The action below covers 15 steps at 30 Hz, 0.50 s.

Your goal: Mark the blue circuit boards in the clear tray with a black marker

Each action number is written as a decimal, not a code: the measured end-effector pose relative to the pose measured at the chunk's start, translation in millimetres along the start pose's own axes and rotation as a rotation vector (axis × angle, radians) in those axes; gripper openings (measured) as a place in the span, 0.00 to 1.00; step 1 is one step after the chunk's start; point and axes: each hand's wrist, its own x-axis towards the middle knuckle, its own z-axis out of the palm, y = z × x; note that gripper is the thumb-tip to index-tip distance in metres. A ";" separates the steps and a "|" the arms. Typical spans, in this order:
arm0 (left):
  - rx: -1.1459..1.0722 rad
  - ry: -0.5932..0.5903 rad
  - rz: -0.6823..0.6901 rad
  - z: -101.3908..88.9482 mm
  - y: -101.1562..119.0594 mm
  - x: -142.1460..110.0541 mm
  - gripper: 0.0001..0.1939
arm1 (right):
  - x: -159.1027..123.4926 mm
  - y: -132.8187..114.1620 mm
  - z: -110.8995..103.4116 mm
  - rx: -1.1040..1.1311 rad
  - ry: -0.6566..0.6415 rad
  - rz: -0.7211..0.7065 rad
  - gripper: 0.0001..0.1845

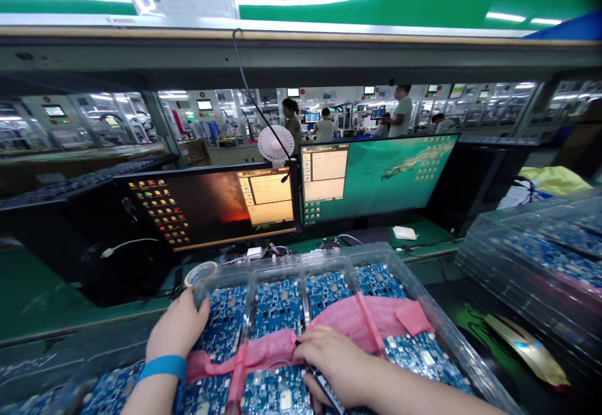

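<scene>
A clear plastic tray (pixel 442 315) stands before me, its compartments filled with blue circuit boards (pixel 277 305). Across its middle runs a strip of pink plastic wrap (pixel 343 315). My left hand (pixel 179 324), with a blue band (pixel 162 368) at the wrist, grips the tray's left edge; its fingertips are partly hidden beside a roll of tape (pixel 201 274). Over the boards and the pink wrap, my right hand (pixel 332 362) is closed around a dark marker pen (pixel 324 387), which slants through the fingers.
Two monitors (pixel 211 208) (pixel 376 177) stand behind the tray, with a small white fan (pixel 276 144) above. To the right are a gold mouse (pixel 529 346) and more stacked trays of boards (pixel 540 246). A black computer case (pixel 94 233) is at left. People work in the background.
</scene>
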 end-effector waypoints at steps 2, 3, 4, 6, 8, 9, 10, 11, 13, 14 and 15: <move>0.001 0.006 0.001 0.4 0.4 0.2 0.27 | 0.3 0.4 0.4 0.005 0.005 -0.004 0.19; 0.001 0.008 0.000 0.7 0.6 0.2 0.27 | 0.5 0.6 0.6 0.009 0.008 -0.006 0.19; 0.002 0.010 -0.001 0.8 0.7 0.2 0.27 | 0.7 0.8 0.7 0.013 0.009 -0.007 0.19; 0.002 0.005 -0.005 1.0 0.8 0.0 0.27 | 0.9 0.7 0.6 0.017 0.012 -0.007 0.19; 0.003 -0.003 -0.010 0.7 1.0 -0.2 0.27 | 0.8 0.2 0.1 0.018 0.013 -0.005 0.18; 0.003 -0.008 -0.012 0.4 1.1 -0.3 0.27 | 0.7 -0.2 -0.3 0.017 0.012 -0.005 0.18; 0.001 -0.012 -0.012 0.1 1.3 -0.4 0.27 | 0.6 -0.6 -0.6 0.014 0.011 -0.004 0.18; -0.001 -0.013 -0.010 -0.4 1.5 -0.6 0.27 | 0.4 -0.9 -0.9 0.011 0.011 -0.004 0.18; -0.004 -0.010 -0.007 -1.5 2.1 -1.3 0.26 | 0.2 -1.3 -1.1 0.006 0.010 -0.004 0.18; -0.005 -0.009 -0.006 -2.0 2.4 -1.6 0.26 | 0.2 -1.4 -1.1 0.002 0.008 -0.004 0.18; -0.006 -0.008 -0.007 -2.5 2.7 -2.0 0.26 | 0.2 -1.4 -1.1 -0.002 0.006 -0.004 0.18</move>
